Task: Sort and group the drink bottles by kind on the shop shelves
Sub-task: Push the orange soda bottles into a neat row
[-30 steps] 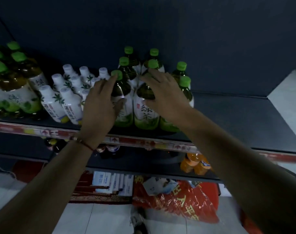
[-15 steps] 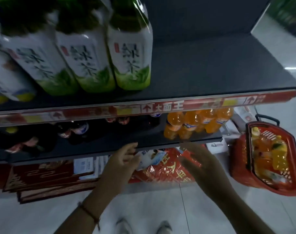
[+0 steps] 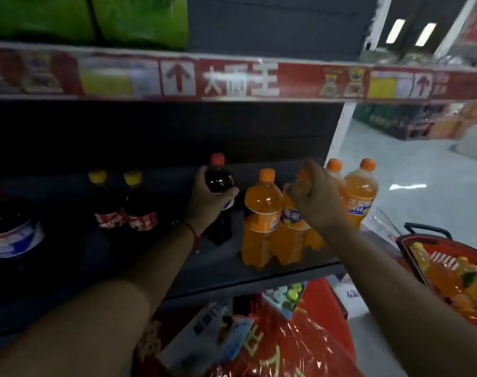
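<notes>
**Glossy plastic on a matt dark shelf**

Under the left hand's fingers sits a cola bottle of glossy clear plastic. Beside the right hand's fingers, the orange soda bottles look like the same shiny plastic with smooth printed labels. The shelf board looks matt and dark. Below the wrists, red wrapping gleams like crinkled film.

Bare shelf lies open between the yellow-capped bottles and the dark bottle; orange bottles crowd the right end.
</notes>
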